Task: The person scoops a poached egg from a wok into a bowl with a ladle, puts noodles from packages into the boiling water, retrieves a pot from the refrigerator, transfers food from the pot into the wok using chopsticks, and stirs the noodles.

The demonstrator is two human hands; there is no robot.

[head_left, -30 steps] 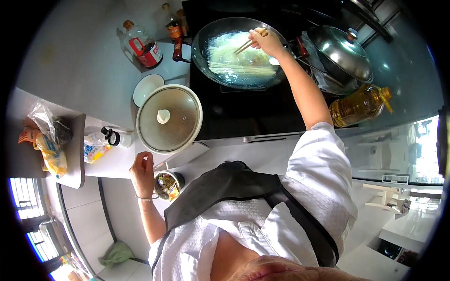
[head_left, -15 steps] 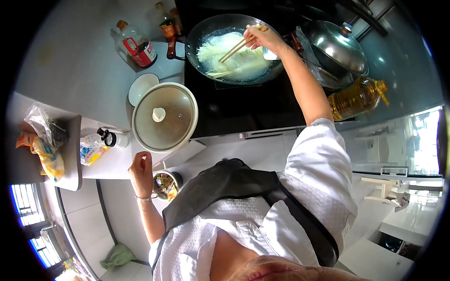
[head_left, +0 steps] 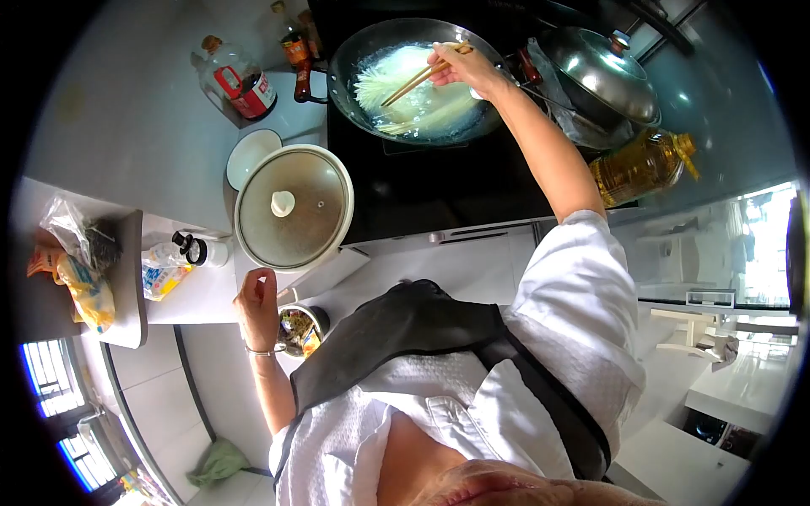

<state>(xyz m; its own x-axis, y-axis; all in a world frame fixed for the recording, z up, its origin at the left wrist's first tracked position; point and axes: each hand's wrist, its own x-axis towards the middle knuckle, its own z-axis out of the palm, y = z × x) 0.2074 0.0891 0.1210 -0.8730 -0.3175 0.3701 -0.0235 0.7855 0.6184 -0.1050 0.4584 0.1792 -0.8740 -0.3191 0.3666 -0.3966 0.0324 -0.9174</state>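
Wooden chopsticks (head_left: 412, 84) are gripped in my right hand (head_left: 462, 67), held over the wok (head_left: 342, 99). Their tips reach down into pale noodles (head_left: 390, 78), which lie in cloudy, bubbling liquid. Some strands fan out loose at the left; others lie in straighter bundles near the front. My left hand (head_left: 256, 302) hangs beside the counter edge, fingers curled in with nothing visible in them. Close to it, a lidded pot (head_left: 295, 207) stands on the counter. Part of the wok's right side is hidden behind my right hand.
A covered pan (head_left: 601, 74) and an oil bottle (head_left: 641, 169) stand right of the wok. Left are a red-labelled jug (head_left: 245, 88), a sauce bottle (head_left: 294, 42) and a white dish (head_left: 251, 158). A waste bin (head_left: 316, 319) sits below the counter.
The chopstick tips have shifted slightly left and up through the noodles, and the noodles have spread more at the left. My left hand stays curled in about the same place.
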